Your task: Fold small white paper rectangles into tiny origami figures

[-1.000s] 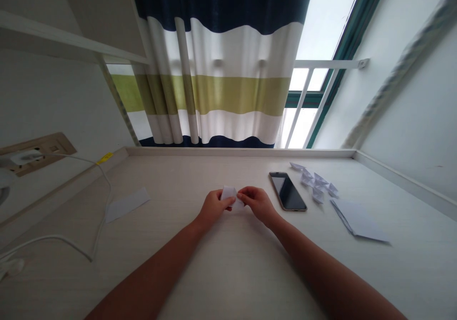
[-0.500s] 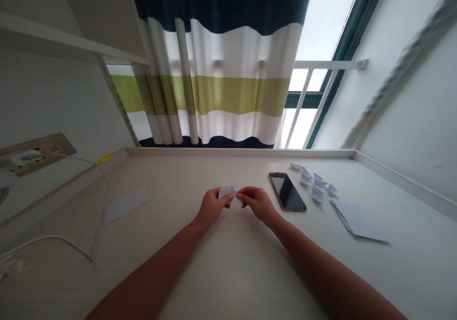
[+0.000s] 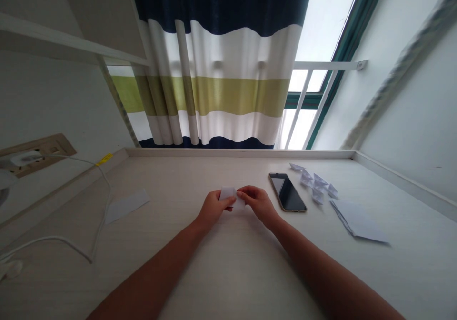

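- A pale wood-grain surface (image 3: 178, 177) meets a white ledge at 12 o'clock; beyond hang a navy, white and olive striped curtain (image 3: 214, 96) and, at 1 o'clock, a white window rail (image 3: 314, 65).
- A wall socket (image 3: 35, 154) sits at 10 o'clock; its white cable (image 3: 102, 179) curves across the surface towards 8 o'clock.
- The left hand (image 3: 214, 209) and right hand (image 3: 259, 205) are together at centre, both pinching a small folded white paper (image 3: 228, 194).
- A glossy black smartphone (image 3: 287, 192) lies at 2 o'clock, just beside small folded paper shapes (image 3: 314, 182).
- A folded paper sheet (image 3: 357, 221) lies at 3 o'clock, a flat paper strip (image 3: 125, 206) at 9 o'clock.
- Fingers hide most of the small paper's folds; the frame cuts off the cable's end.
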`<state>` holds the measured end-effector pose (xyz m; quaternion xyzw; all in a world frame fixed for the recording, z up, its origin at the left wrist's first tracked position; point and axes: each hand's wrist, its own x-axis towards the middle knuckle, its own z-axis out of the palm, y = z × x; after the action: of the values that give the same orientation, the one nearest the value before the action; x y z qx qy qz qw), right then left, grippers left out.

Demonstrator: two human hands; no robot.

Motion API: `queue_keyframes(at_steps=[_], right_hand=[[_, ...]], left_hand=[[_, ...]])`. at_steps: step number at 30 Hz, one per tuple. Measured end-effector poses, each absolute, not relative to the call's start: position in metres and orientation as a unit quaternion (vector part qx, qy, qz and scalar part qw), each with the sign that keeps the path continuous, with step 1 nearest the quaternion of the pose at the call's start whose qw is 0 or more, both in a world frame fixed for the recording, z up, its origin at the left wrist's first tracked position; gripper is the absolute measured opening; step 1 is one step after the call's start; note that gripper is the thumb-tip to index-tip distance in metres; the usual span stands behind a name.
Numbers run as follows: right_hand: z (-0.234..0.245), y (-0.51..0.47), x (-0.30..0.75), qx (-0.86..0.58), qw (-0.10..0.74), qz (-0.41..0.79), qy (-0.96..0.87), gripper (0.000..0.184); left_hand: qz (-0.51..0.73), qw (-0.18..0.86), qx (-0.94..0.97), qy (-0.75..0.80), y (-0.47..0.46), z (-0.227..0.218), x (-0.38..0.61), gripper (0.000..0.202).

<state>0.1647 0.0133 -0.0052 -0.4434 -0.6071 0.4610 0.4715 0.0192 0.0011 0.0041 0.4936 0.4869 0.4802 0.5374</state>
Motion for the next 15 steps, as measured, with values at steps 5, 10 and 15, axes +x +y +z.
queue_keyframes(at_steps=[5, 10, 15], right_hand=[[-0.0118, 0.0171, 0.1660, -0.437, 0.492, 0.448, -0.605, 0.018], [-0.0089, 0.0151, 0.1654, -0.453, 0.488, 0.453, -0.593, 0.018], [-0.0045, 0.0123, 0.1628, -0.448, 0.489, 0.482, -0.573, 0.018]], left_hand=[[0.439, 0.560, 0.511, 0.483, -0.0001, 0.0030, 0.0209, 0.024], [0.469, 0.519, 0.552, 0.454, -0.0014, 0.0021, 0.0190, 0.032], [0.502, 0.420, 0.606, 0.452, -0.0007, -0.0019, 0.0160, 0.029]])
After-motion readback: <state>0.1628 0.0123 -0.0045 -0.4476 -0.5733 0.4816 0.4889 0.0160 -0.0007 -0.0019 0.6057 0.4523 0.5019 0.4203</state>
